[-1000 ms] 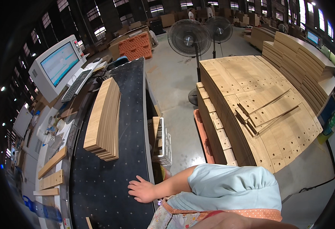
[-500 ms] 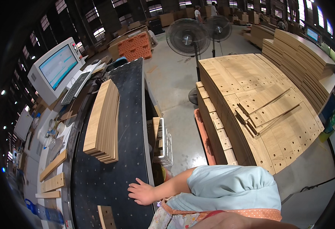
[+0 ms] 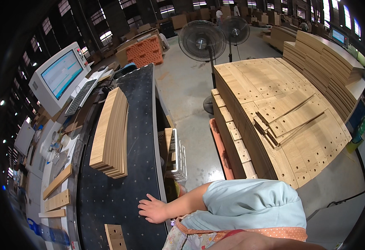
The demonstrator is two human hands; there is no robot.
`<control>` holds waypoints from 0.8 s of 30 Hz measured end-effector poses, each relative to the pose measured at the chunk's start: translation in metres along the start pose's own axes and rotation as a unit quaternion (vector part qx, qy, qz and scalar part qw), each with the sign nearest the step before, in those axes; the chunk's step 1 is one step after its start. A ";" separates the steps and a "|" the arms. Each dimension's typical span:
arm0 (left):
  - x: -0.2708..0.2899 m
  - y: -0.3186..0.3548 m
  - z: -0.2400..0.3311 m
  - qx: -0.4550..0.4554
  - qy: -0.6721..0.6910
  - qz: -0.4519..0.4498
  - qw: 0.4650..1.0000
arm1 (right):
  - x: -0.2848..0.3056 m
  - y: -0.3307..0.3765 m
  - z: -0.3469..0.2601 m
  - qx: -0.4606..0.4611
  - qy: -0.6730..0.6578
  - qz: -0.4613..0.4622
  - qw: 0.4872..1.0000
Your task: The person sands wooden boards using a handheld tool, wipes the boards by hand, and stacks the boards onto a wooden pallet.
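My right hand (image 3: 153, 209) lies palm down, fingers spread, on the perforated black tabletop (image 3: 139, 183) by its right edge; it holds nothing. Its forearm comes in from the right below a light blue sleeve. My left hand is out of view. Ahead of the right hand, to the left, sits a neat stack of narrow wooden boards (image 3: 111, 133) lying lengthwise. Nearer the lower edge is a single short wooden piece (image 3: 115, 237) with drilled holes, partly cut off by the picture. The hand is apart from both.
Left of the table are a monitor (image 3: 62, 75), a keyboard (image 3: 80, 98), loose wood strips (image 3: 57, 201) and a blue-tinted bottle (image 3: 51, 233). Beyond the right edge, a white plastic crate (image 3: 178, 160) stands below. A large stack of drilled panels (image 3: 274, 87) fills the right; pedestal fans (image 3: 201, 41) stand behind.
The view has shifted very slightly. My right hand stays flat on the table, and the boards keep their places.
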State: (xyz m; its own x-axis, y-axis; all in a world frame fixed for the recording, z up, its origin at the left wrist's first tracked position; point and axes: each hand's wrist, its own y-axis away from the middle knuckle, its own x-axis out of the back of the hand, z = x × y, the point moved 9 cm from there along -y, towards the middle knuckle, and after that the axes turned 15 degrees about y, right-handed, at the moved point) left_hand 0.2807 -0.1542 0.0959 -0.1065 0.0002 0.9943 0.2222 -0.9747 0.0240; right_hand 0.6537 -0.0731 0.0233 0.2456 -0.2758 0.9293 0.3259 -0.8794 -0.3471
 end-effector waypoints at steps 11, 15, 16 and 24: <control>0.004 0.009 -0.027 0.052 0.023 0.027 0.998 | 0.004 0.001 0.000 -0.016 0.012 0.022 1.000; 0.003 0.023 -0.013 -0.194 -0.158 0.252 0.935 | 0.007 0.002 0.001 -0.024 0.009 0.031 0.999; 0.003 0.025 -0.012 -0.202 -0.157 0.254 0.933 | 0.007 0.002 0.001 -0.026 0.015 0.037 0.999; -0.067 -0.013 -0.117 -0.190 -0.037 0.270 0.943 | 0.010 0.003 0.003 -0.042 0.006 0.040 0.998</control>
State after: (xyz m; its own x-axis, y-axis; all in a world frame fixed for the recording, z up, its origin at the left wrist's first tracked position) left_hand 0.1718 -0.1672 0.0166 -0.0060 -0.5166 0.8562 -0.1413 -0.8472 -0.5121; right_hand 0.6602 -0.0773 0.0312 0.2568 -0.3505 0.9007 0.2279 -0.8837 -0.4088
